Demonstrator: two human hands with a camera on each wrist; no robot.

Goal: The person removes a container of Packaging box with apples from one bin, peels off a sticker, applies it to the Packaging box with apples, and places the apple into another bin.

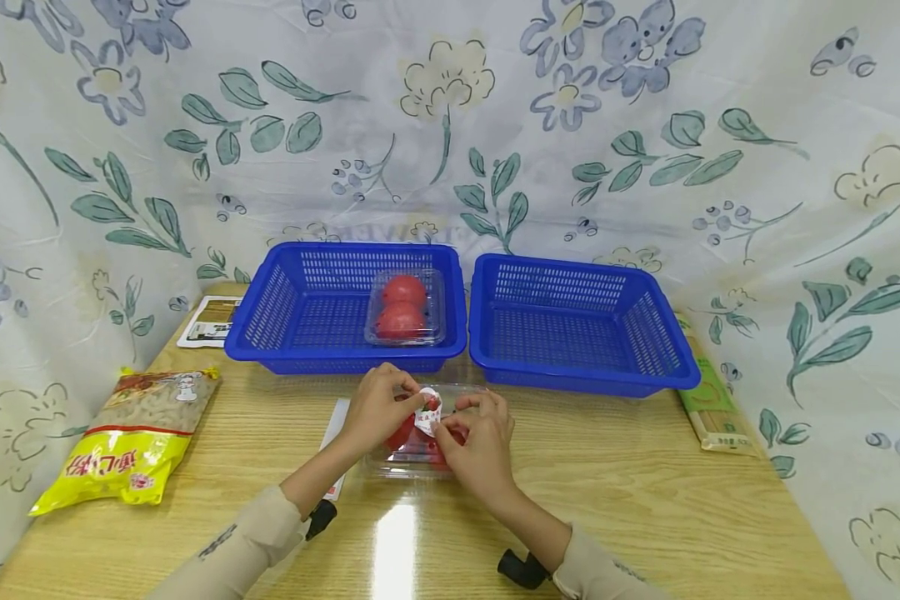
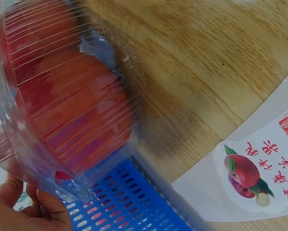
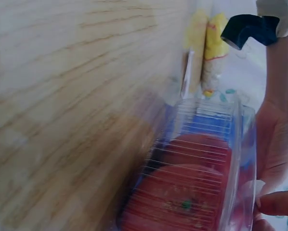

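Observation:
A clear plastic box (image 1: 405, 472) with round, tomato-like red fruit (image 2: 81, 106) lies on the table in front of me. Over its lid is a white sticker (image 1: 426, 417) printed with a red fruit. My left hand (image 1: 378, 407) pinches the sticker's upper left edge between thumb and fingertips. At its lower right, my right hand (image 1: 483, 437) pinches the edge, close over the lid. The right wrist view shows the box's ribbed side, with fingertips at its lid. Beside the box, partly under my left forearm, lies a white sheet (image 2: 202, 192) bearing another fruit label (image 2: 264, 178).
Behind the box stand two blue baskets; the left basket (image 1: 322, 354) holds another clear box of red fruit (image 1: 403, 304), the right basket (image 1: 585, 371) stands beside it. A yellow pasta bag (image 1: 135, 433) lies left, a green noodle packet (image 1: 716, 400) right, a flat packet (image 1: 210, 321) back left.

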